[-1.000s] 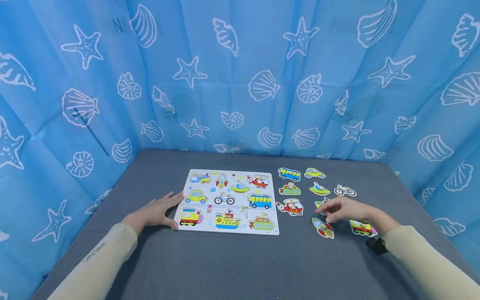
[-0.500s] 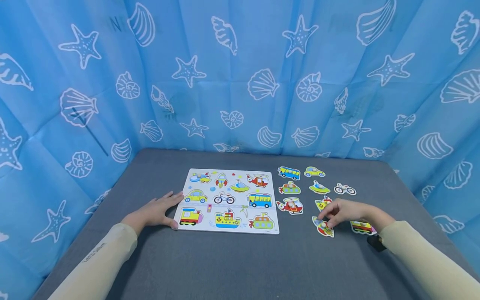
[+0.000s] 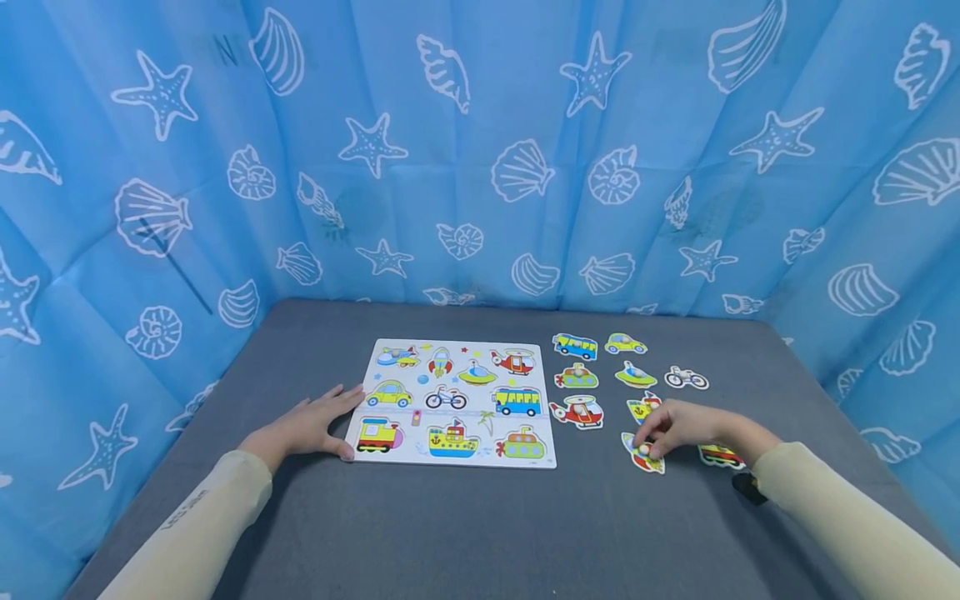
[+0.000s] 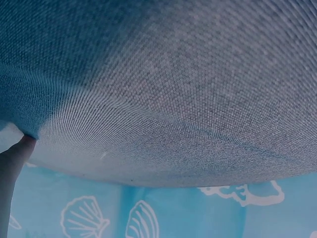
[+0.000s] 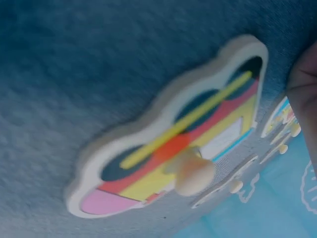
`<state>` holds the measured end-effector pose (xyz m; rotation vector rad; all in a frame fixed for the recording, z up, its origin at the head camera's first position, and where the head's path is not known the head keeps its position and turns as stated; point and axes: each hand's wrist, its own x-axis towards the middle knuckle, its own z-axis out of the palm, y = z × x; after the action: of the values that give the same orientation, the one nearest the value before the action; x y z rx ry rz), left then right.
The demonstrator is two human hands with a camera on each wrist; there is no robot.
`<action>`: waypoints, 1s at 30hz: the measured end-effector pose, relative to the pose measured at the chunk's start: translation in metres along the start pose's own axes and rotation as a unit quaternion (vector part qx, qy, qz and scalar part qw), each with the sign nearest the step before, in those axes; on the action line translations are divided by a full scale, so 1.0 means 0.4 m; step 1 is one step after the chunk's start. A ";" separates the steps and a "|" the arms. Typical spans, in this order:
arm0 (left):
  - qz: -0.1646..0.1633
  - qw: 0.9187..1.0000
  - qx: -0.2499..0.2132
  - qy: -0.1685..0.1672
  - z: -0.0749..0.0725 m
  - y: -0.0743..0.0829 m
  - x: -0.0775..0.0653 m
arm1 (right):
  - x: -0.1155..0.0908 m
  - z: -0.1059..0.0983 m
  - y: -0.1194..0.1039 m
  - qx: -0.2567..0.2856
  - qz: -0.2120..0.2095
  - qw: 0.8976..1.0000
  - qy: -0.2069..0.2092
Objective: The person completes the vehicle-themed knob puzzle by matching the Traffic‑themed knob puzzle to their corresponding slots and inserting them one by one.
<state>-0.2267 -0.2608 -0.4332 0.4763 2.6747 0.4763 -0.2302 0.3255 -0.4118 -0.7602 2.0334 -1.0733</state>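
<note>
Red-and-yellow rocket [image 3: 639,458], whose knob [image 3: 644,448] the right hand [image 3: 678,427] pinches (best lifted level); left hand [image 3: 311,422], outspread, touches the board's [image 3: 478,399] edge.

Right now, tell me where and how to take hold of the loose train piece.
Pinch its round knob, probably best from above: the train piece lies flat, printed face up, on the table, and the knob stands proud of that face, while the low edge likely offers little to hold.
</note>
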 end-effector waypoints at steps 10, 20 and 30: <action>0.001 1.000 -0.002 0.003 0.000 0.001 -0.003 | -0.004 0.008 0.005 -0.014 -0.016 1.000 0.016; 0.003 1.000 0.000 0.007 -0.002 -0.001 -0.005 | 0.001 0.017 -0.001 -0.025 0.000 0.999 0.036; 0.007 1.000 -0.001 0.008 0.003 -0.001 -0.004 | 0.008 0.014 -0.008 -0.018 0.002 0.999 0.033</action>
<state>-0.2249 -0.2616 -0.4337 0.4917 2.6873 0.4896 -0.2271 0.3191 -0.4122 -0.7486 2.1143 -1.0757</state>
